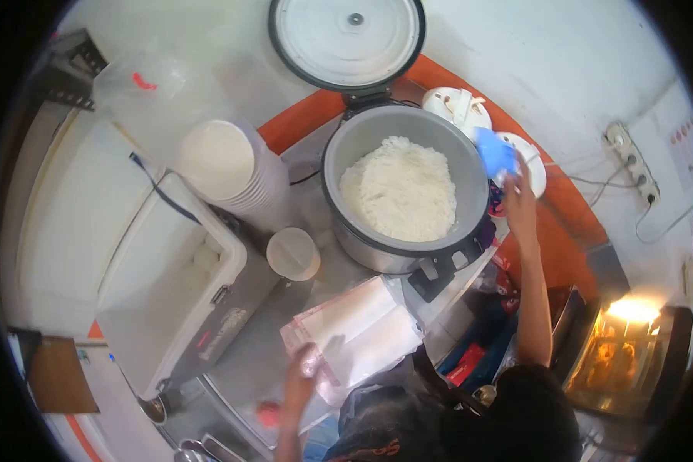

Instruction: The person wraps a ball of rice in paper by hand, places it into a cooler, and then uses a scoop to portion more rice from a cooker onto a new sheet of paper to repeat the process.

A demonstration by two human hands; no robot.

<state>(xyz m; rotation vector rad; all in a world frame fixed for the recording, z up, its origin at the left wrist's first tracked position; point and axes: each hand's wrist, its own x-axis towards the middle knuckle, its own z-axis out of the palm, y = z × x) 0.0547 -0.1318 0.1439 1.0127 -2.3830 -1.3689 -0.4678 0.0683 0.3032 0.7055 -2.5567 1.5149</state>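
Observation:
My left hand point(300, 373) is at the near left edge of a stack of white wrapping paper point(362, 327) with pink-printed borders, its fingers bunched on the edge. Out past the right rim of the rice cooker, my raised right hand point(520, 200) is closed on a blue object point(494, 152), too blurred to name exactly. White cooked rice point(400, 189) lies heaped inside the large open cooker point(339, 231), between the paper and the wall.
A tall stack of white tubs point(242, 173) and a clear plastic cup point(293, 254) stand left of the cooker. Further left is an open cooler box point(200, 308). White round lids point(458, 108) lie behind the cooker. A lit glass cabinet point(612, 358) stands at right.

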